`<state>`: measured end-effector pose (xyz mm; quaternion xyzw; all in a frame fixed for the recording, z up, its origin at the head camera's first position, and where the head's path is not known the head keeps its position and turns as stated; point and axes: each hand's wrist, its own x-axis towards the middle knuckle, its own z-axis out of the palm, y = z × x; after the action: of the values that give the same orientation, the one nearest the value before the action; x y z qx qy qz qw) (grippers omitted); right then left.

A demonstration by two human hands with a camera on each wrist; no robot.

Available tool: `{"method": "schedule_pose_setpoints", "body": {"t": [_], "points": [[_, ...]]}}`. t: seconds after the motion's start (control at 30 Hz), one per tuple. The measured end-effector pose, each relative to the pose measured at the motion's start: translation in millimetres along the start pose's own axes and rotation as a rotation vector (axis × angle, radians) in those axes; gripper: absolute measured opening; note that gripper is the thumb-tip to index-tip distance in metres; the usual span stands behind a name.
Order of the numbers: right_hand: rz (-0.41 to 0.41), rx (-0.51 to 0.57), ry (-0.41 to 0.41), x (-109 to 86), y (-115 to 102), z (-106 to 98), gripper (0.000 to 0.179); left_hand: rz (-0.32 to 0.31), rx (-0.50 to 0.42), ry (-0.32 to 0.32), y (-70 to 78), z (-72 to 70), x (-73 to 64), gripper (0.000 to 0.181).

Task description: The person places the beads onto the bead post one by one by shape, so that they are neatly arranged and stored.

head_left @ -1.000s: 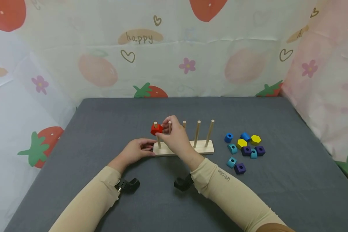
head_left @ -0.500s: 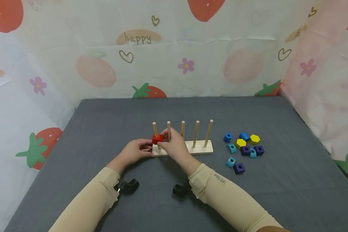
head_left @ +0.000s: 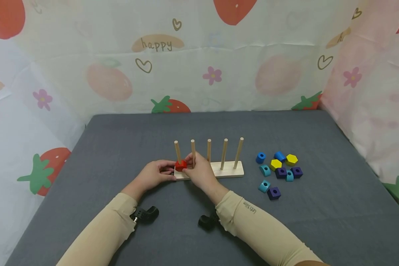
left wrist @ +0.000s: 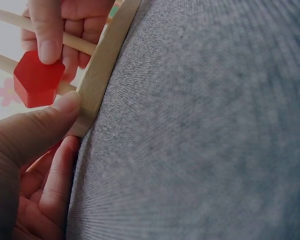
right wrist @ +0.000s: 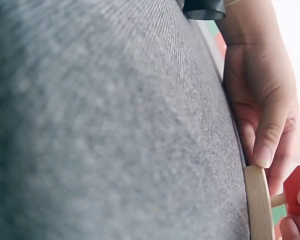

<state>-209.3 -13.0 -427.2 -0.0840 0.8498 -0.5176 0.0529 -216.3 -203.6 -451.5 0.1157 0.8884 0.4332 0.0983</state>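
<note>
A pale wooden peg stand (head_left: 227,170) with several upright dowels lies on the cloth-covered table. My left hand (head_left: 154,173) holds the stand's left end, thumb against its front edge and fingers behind. A red hexagonal block (head_left: 180,166) with a hole is threaded on the leftmost peg (head_left: 177,150). Between thumb and fingers, my right hand (head_left: 202,173) pinches this red block. In the left wrist view, a short stretch of peg shows between the block (left wrist: 38,82) and the base (left wrist: 97,82). The right fingers reach around the second peg.
Right of the stand lie loose blocks: blue cylinders (head_left: 261,157), yellow hexagons (head_left: 291,159), teal arched pieces (head_left: 264,186) and purple cubes (head_left: 274,193). A patterned curtain (head_left: 186,74) rises behind the grey table (head_left: 319,221). Black wrist-camera mounts (head_left: 149,214) hang under both forearms.
The right hand has brought the red block down the leftmost peg, from near its tip to low by the base. The left hand keeps its hold on the stand's end.
</note>
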Motion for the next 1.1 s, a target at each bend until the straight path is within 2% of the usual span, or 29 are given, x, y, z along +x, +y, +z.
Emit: {"method": "schedule_pose_setpoints", "body": {"t": [0.4,0.7,1.1], "points": [[-0.017,-0.046,0.006,1.2,1,0,0.028,-0.025,-0.016,-0.001,1.3,-1.1,-1.0,0.052],[-0.026,-0.053,0.008,0.5,0,0,0.026,-0.009,-0.001,-0.004,0.7,-2.5,-0.2,0.053],[-0.030,-0.058,-0.071,-6.1,-3,-14,0.042,-0.009,0.002,-0.007,-1.9,-0.7,-0.2,0.053]]}}
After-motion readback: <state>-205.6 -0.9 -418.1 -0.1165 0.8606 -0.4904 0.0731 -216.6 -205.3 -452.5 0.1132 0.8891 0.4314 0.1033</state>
